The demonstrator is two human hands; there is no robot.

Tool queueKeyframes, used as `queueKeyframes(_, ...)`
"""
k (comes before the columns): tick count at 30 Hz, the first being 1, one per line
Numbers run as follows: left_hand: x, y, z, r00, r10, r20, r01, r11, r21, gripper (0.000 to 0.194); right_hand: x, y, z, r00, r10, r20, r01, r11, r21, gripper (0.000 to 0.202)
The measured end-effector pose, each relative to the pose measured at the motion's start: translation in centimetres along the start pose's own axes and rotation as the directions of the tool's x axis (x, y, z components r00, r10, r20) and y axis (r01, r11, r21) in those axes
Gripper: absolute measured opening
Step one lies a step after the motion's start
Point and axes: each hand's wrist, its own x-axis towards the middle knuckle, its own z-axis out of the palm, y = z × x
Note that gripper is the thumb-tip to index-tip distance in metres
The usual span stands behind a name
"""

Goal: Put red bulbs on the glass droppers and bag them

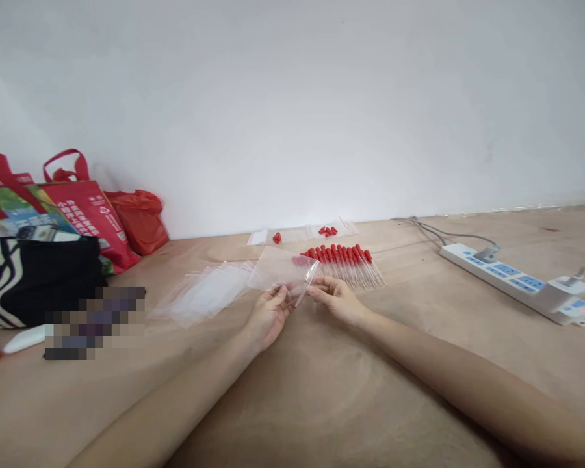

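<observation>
Between my two hands is a clear zip-lock bag (276, 265), raised above the table. My left hand (272, 315) pinches its near edge, and my right hand (338, 299) grips the corner on the right. Just beyond the bag lies a row of glass droppers with red rubber bulbs (344, 255), their thin clear tubes pointing toward me. To the left, more clear zip-lock bags (209, 292) are spread in an overlapping fan. Farther back, loose red rubber bulbs (328, 231) rest on a clear bag, with another small cluster of red bulbs (277, 238) to their left.
A white power strip (507, 276) with grey cables lies on the right of the wooden table (370, 390). At the left stand a red shopping bag (85, 214), a red plastic bag (139, 221) and a black cloth item with white stripes (53, 279). A white wall rises behind.
</observation>
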Motion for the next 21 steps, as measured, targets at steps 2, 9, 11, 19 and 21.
queueKeyframes(2, -0.4, 0.3, 0.2, 0.999, -0.041, -0.006, 0.042, 0.994, 0.1, 0.009, 0.3, 0.2, -0.5, 0.996, 0.023, -0.092, -0.02, 0.999, 0.037, 0.032)
queueKeyframes(9, -3.2, 3.3, 0.9, 0.763, -0.498, 0.412, -0.053, 0.586, 0.808, 0.026, 0.2, 0.0, -3.7, 0.967, 0.205, -0.149, -0.2, 0.979, 0.051, 0.03)
queueKeyframes(11, -3.5, 3.3, 1.1, 0.846, -0.211, 0.49, -0.33, 0.515, 0.791, 0.022, -0.5, -0.4, -4.0, 0.955, 0.293, -0.054, -0.295, 0.955, -0.039, 0.028)
queueKeyframes(19, -2.6, 0.5, -0.4, 0.742, 0.033, 0.669, -0.67, 0.06, 0.74, 0.065, -1.9, -0.9, -2.8, 0.923, 0.384, 0.035, -0.362, 0.894, -0.263, 0.026)
queueKeyframes(21, -2.7, 0.3, -0.5, 0.779, -0.052, 0.625, -0.623, 0.059, 0.78, 0.071, -2.0, -0.8, -2.6, 0.927, 0.374, -0.013, -0.369, 0.908, -0.199, 0.021)
